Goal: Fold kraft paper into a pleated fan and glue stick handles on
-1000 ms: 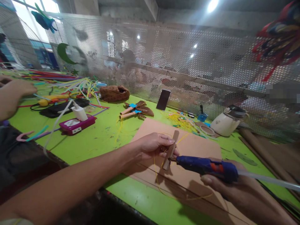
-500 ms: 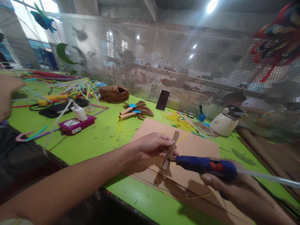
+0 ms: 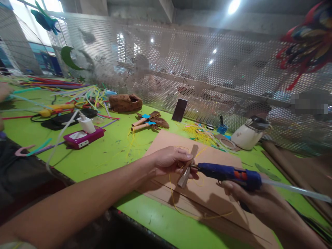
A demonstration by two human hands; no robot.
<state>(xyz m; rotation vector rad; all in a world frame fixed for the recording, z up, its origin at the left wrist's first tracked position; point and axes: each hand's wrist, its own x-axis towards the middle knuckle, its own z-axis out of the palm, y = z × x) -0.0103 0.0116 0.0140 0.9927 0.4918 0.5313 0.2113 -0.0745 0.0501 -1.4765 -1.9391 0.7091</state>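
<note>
Between the thumb and fingers of my left hand (image 3: 172, 160) is a narrow brown strip (image 3: 184, 177), tilted, its lower end towards me. A shiny line runs along its lower part. My right hand (image 3: 256, 199) grips a blue glue gun (image 3: 228, 173), with a clear glue stick (image 3: 295, 191) out of its back. The gun's nozzle is at the middle of the strip, by my left fingertips; whether it touches cannot be made out. A yellow string (image 3: 172, 197) loops below the strip, over tan cardboard sheets (image 3: 160, 147).
Brown bundles with blue tape (image 3: 149, 121) lie behind the cardboard. Left are a purple power strip (image 3: 84, 137) and a brown pouch (image 3: 124, 103). A phone (image 3: 180, 110), yellow scraps (image 3: 197, 133) and a white pot (image 3: 249, 135) stand along the mesh. Another person's hand (image 3: 3, 91) shows far left.
The glue gun's nozzle has moved up along the strip, from near its lower end to its middle. A shiny line now shows below it. The other person's hand has drawn back left.
</note>
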